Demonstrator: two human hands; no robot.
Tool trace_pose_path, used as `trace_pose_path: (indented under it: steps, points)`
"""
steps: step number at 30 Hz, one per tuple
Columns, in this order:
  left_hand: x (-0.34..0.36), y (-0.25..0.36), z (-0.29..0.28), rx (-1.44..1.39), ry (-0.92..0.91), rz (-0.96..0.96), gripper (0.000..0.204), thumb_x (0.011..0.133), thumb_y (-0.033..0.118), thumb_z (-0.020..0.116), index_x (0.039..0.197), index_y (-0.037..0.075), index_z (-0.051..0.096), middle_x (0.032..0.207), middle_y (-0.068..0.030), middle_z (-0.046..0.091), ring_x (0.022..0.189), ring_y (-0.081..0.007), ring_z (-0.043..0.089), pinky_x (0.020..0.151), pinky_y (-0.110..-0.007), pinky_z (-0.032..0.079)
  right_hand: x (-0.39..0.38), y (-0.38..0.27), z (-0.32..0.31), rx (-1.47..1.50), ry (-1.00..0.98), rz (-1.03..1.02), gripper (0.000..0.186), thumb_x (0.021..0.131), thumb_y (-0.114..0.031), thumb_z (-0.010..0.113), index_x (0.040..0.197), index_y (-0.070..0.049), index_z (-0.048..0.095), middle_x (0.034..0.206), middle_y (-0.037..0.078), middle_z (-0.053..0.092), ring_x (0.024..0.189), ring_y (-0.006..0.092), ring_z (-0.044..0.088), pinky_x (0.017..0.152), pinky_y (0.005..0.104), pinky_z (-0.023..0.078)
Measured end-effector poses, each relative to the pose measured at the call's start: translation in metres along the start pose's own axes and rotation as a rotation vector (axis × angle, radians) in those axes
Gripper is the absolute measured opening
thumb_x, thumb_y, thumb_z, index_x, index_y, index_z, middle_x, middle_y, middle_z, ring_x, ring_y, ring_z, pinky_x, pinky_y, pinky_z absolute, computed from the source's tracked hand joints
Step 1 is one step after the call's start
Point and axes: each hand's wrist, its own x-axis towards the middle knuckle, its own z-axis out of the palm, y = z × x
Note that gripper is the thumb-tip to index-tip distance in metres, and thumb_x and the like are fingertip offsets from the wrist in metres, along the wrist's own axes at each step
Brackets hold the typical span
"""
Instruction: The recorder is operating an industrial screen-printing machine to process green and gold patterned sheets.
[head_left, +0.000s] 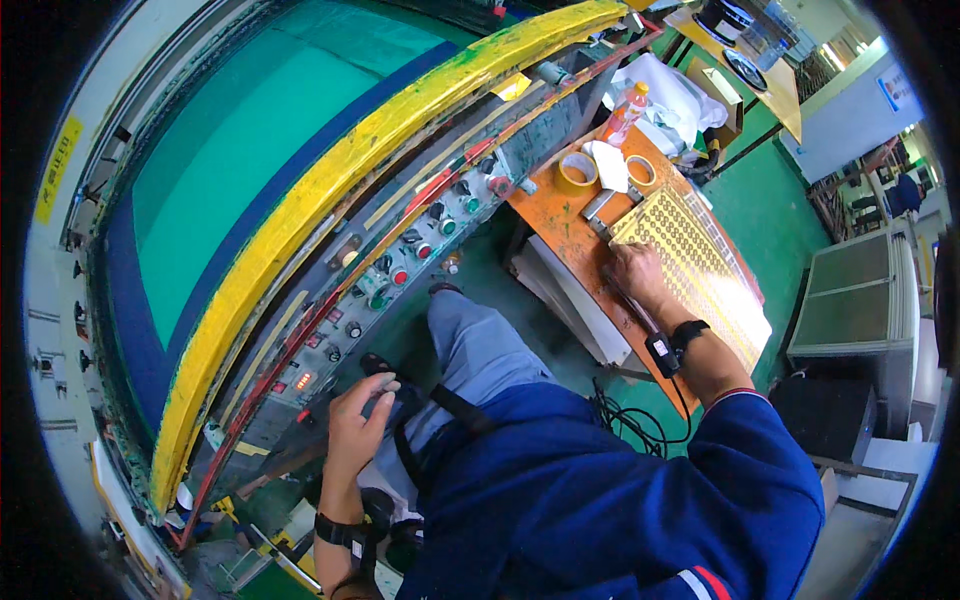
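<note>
My right hand is closed, its curled fingers at the left edge of a patterned yellow sheet. That sheet lies on an orange-topped table and carries rows of small dark shapes. What the right fingers grip, if anything, is hidden under them. A dark band with a small black device sits at my right wrist. My left hand is raised beside the machine's control panel, away from the table. Its fingers are bent with thumb and fingertips close together; something small and greyish may be between them.
To my left, a large machine has a green screen, a yellow bar and a button panel. Tape rolls, a pink-orange bottle and white paper stand at the table's far end. A black cable hangs below.
</note>
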Motion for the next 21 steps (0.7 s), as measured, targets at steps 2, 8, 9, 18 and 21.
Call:
trace_pose_path:
  steps: [2,8,9,18,21]
  points:
    - [0.008,0.002,0.004,0.004,-0.026,0.003,0.025,0.083,0.0,0.06,0.108,-0.003,0.062,0.096,-0.0145,0.069,0.088,-0.0211,0.067,0.08,-0.03,0.051,0.001,-0.003,-0.006,0.013,0.145,-0.041,0.011,0.075,-0.017,0.062,0.08,-0.007,0.062,0.07,0.011,0.064,0.077,0.0272,0.062,0.07,0.038,0.046]
    - [0.034,0.004,0.025,-0.081,-0.186,-0.01,0.027,0.086,0.002,0.059,0.113,-0.003,0.06,0.1,-0.0135,0.068,0.093,-0.019,0.066,0.083,-0.03,0.051,-0.023,-0.01,-0.007,0.023,0.021,-0.066,0.01,0.073,-0.013,0.064,0.082,-0.008,0.06,0.067,0.01,0.061,0.07,0.0268,0.061,0.066,0.0383,0.046]
    - [0.041,0.004,0.031,-0.125,-0.278,-0.022,0.028,0.088,0.002,0.059,0.115,-0.004,0.058,0.102,-0.0132,0.067,0.096,-0.0181,0.065,0.085,-0.031,0.05,-0.03,-0.014,-0.007,0.068,0.059,-0.098,0.012,0.073,-0.012,0.064,0.083,-0.008,0.06,0.068,0.009,0.061,0.068,0.0269,0.06,0.066,0.0381,0.046]
    - [0.12,-0.008,0.157,-0.621,-0.482,-0.332,0.033,0.09,0.016,0.06,0.116,-0.004,0.058,0.104,-0.0134,0.066,0.098,-0.0187,0.063,0.087,-0.03,0.049,-0.036,-0.15,-0.085,0.549,0.139,-0.471,0.028,0.068,-0.008,0.06,0.096,-0.003,0.06,0.072,0.01,0.059,0.064,0.0296,0.059,0.06,0.0418,0.049]
    - [0.139,0.0,0.19,-1.013,-0.513,-0.469,0.031,0.092,0.008,0.054,0.12,-0.006,0.054,0.104,-0.0094,0.064,0.092,-0.0144,0.061,0.083,-0.029,0.049,-0.037,-0.18,-0.099,0.638,0.021,-0.55,0.028,0.075,-0.011,0.064,0.102,-0.004,0.061,0.087,0.011,0.063,0.075,0.0272,0.062,0.068,0.0395,0.05]
